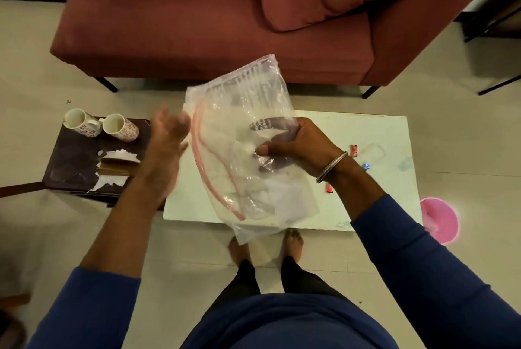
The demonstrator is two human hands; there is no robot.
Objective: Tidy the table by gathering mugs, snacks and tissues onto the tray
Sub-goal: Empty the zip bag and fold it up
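Note:
My right hand (293, 148) grips a clear plastic zip bag (248, 134) with a red seal, held up over the white table (366, 196). My left hand (169, 134) hovers open just left of the bag, blurred, holding nothing. Two floral mugs (81, 121) (119, 127) lie on their sides on a dark tray (67, 168) at the left, beside white tissues (118, 157) and a brown tissue holder (117, 169). Small wrapped sweets lie on the table at the right: a red one (353, 150), a blue one (366, 166) and another red one (329, 188).
A red sofa (197, 24) stands behind the table. A pink round lid or bowl (442, 219) sits on the floor at the right. A clear plastic piece (373, 152) lies on the table near the sweets. My bare feet (293, 244) are at the table's front edge.

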